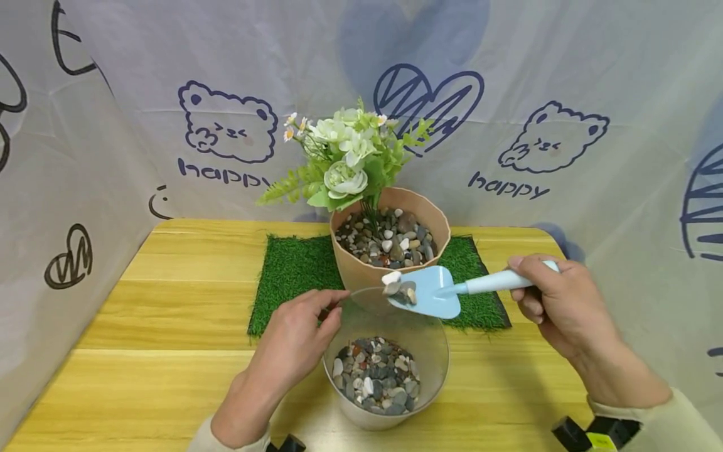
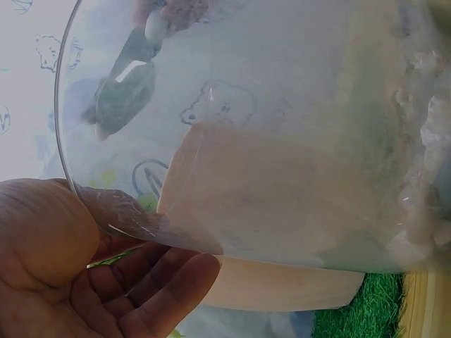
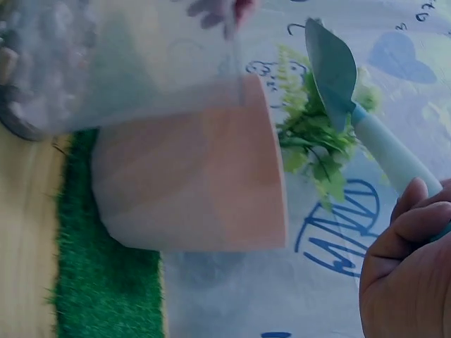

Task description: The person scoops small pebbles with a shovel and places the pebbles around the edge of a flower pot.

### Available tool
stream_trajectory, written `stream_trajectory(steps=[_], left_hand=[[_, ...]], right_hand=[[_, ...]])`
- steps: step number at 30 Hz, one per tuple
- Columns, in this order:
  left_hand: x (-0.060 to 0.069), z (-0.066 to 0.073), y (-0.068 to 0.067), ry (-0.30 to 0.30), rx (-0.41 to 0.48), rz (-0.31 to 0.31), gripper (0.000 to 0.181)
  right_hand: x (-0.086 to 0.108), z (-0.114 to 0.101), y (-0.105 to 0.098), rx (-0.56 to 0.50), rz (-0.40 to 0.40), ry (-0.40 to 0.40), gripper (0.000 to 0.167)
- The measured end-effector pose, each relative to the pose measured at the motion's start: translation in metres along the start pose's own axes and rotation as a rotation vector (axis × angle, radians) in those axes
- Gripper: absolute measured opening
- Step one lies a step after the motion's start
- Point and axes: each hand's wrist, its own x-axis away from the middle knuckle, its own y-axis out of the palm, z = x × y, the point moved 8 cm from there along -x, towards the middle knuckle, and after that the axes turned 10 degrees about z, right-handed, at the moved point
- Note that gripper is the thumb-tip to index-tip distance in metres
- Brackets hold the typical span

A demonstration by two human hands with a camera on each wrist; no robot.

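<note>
My right hand grips the pale handle of a light blue hand trowel. Several pebbles lie at the tip of its blade, over the far rim of a clear bucket. With my left hand I hold that bucket's rim at its left side; the left wrist view shows the fingers at the wall. Grey, white and reddish pebbles cover the bucket's bottom. Just behind stands a tan flowerpot, filled with pebbles and holding artificial white flowers with green leaves.
Under the flowerpot lies a green artificial turf mat on the wooden table. A white printed cloth hangs behind the table and along its sides.
</note>
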Motion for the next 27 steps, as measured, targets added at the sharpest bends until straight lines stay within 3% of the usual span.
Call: stream_trajectory(steps=[6,10,13,18,24,27], left_hand=[[0.0,-0.001,0.001,-0.006,0.002,-0.01,0.029],[0.0,-0.001,0.002,-0.012,0.003,-0.014,0.03],[0.0,-0.001,0.002,-0.012,0.008,-0.012,0.029],[-0.001,-0.001,0.0,-0.007,0.012,-0.004,0.029],[0.0,0.0,0.001,-0.01,0.016,-0.013,0.03],[0.0,0.0,0.0,-0.012,0.013,-0.01,0.03]], right_hand=[[-0.028,-0.017,-0.014,-0.04,0.101,0.009,0.018],[-0.046,-0.027,-0.023,0.086,0.21,-0.035,0.02],[-0.056,-0.038,-0.025,0.233,0.298,-0.087,0.02],[-0.063,-0.057,-0.013,0.578,0.374,-0.181,0.027],[-0.058,-0.09,0.021,1.008,0.359,-0.402,0.035],[-0.054,-0.104,0.047,1.135,0.304,-0.54,0.031]])
